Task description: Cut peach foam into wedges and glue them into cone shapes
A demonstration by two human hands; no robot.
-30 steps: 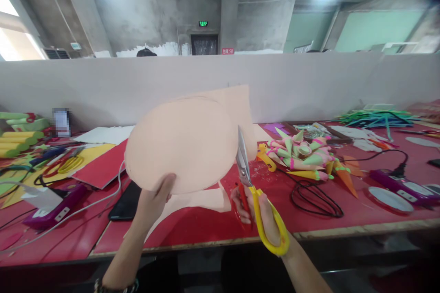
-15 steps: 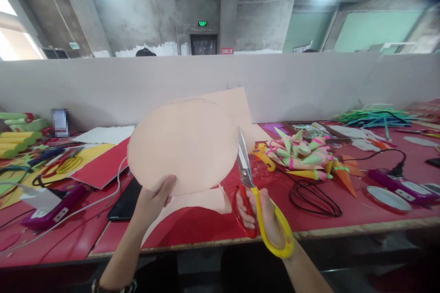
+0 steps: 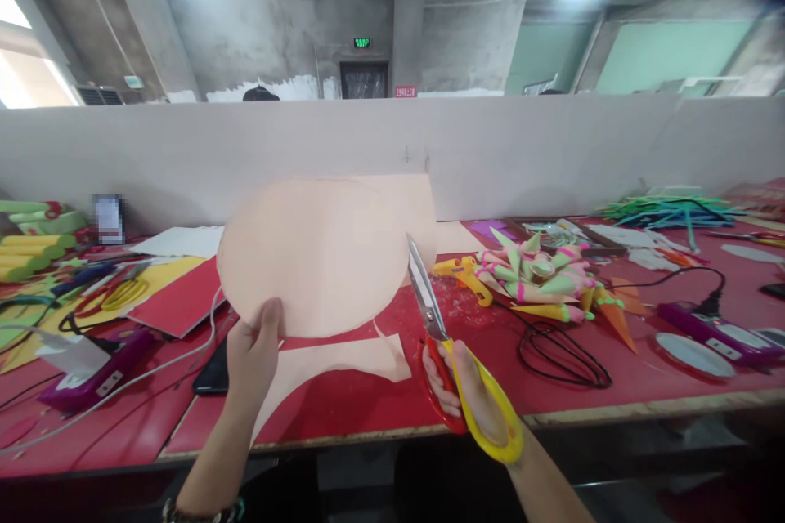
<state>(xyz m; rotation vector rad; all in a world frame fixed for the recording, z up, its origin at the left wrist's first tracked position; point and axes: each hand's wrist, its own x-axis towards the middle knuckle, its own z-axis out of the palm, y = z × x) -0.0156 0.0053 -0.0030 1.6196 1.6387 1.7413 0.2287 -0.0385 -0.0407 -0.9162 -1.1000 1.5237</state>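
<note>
My left hand pinches the lower left edge of a large peach foam or paper sheet, thumb on the front. The sheet is held up above the table; its left, lower and right edges are rounded, and a squared corner sticks out at the upper right. My right hand has its fingers through the handles of scissors, one red and one yellow. Their blades point up and look nearly closed, at the sheet's right edge. A curved peach offcut lies on the table below the sheet.
On the right are a yellow glue gun, a pile of green and pink cones, a black cable and a purple power strip. On the left lie red sheets, a white cable and another purple power strip.
My left hand has shifted left and turned the peach sheet slightly, its squared corner dropping a little. The scissors tilt more to the left, and their tips have followed the sheet's edge left.
</note>
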